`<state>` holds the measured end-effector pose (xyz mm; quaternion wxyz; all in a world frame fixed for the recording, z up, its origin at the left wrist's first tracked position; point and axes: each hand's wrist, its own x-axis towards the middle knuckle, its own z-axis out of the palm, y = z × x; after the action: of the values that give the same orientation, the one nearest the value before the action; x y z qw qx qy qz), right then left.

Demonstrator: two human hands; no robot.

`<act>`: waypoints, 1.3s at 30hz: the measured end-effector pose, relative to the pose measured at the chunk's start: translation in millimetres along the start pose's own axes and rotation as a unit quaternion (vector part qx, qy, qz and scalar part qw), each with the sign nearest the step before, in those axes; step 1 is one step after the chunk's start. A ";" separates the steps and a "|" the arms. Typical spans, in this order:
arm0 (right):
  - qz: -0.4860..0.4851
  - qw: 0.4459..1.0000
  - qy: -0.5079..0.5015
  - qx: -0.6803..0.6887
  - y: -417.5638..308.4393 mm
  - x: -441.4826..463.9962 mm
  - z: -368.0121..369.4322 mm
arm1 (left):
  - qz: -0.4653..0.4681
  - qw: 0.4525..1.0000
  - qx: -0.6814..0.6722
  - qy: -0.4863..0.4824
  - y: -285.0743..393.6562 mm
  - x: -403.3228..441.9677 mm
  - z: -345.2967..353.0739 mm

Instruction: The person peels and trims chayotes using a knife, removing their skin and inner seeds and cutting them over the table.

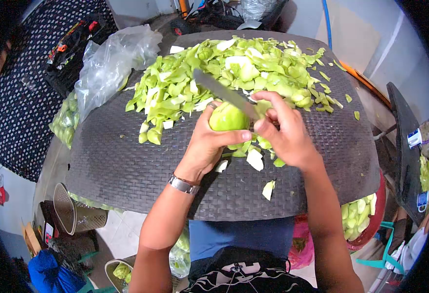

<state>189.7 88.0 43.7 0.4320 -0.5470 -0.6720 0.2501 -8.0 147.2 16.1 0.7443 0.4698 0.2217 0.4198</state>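
Note:
My left hand (202,139), with a metal watch on its wrist, is wrapped round a pale green chayote (228,119) above the middle of the table. In my right hand (292,132) is a knife (220,91), its wide blade pointing up and to the left across the top of the chayote. My right fingers close around the handle and hide most of it. Beyond both hands spreads a large heap of green peelings (246,73). A few loose pieces, one of them a pale scrap (268,190), lie under and near my hands.
The dark woven-pattern table (126,166) has a rounded edge. A clear plastic bag (117,63) sits at its far left, above a bag of chayotes (67,119). Beside the table's right front stands a red basin (381,205) with peeled pieces; a beige basket (85,217) is at lower left.

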 end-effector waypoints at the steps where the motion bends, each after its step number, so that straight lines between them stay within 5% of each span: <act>1: -0.016 1.000 -0.006 -0.018 -5.8 -2.5 1.6 | -0.013 1.000 0.003 -0.003 0.3 0.1 -4.7; 6: -0.115 0.986 0.012 -0.117 -1.3 -6.0 14.3 | 0.029 0.999 -0.005 0.022 -16.4 2.3 -15.4; 10: -0.137 0.982 0.019 -0.132 6.1 -7.0 20.5 | 0.177 0.940 0.290 -0.016 -13.9 4.9 -21.4; 16: -0.141 0.983 0.011 -0.115 2.6 -7.2 18.9 | 0.201 0.877 0.437 0.011 -6.7 2.8 -23.3; 22: -0.073 0.996 -0.030 -0.051 0.3 -3.6 15.1 | 0.192 0.902 0.386 0.030 -1.0 -4.2 -5.0; 26: -0.081 0.996 0.005 -0.034 2.7 -2.6 19.5 | 0.253 0.812 0.526 0.022 6.5 -4.1 -2.4; 29: -0.046 0.998 0.044 -0.030 6.7 -3.1 21.9 | 0.149 0.816 0.557 0.044 7.9 -11.7 5.5; 30: -0.002 0.998 0.055 -0.016 8.7 1.2 19.6 | 0.179 0.831 0.526 0.040 -0.5 -15.1 11.4; 32: 0.010 0.998 0.062 -0.027 16.9 7.5 8.2 | 0.366 0.763 0.533 -0.015 -17.9 -13.0 14.2; 34: 0.147 0.987 0.037 -0.060 15.7 8.2 -1.9 | 0.319 0.796 0.515 -0.011 -16.1 -12.7 21.7; 39: 0.157 0.969 0.125 -0.144 32.1 8.4 0.5 | 0.149 0.931 0.331 0.039 -4.4 -8.1 11.5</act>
<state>205.7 104.9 20.1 0.3843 -0.7290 -0.5476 0.1451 -2.3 133.7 16.9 0.4660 0.7005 0.3040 0.4469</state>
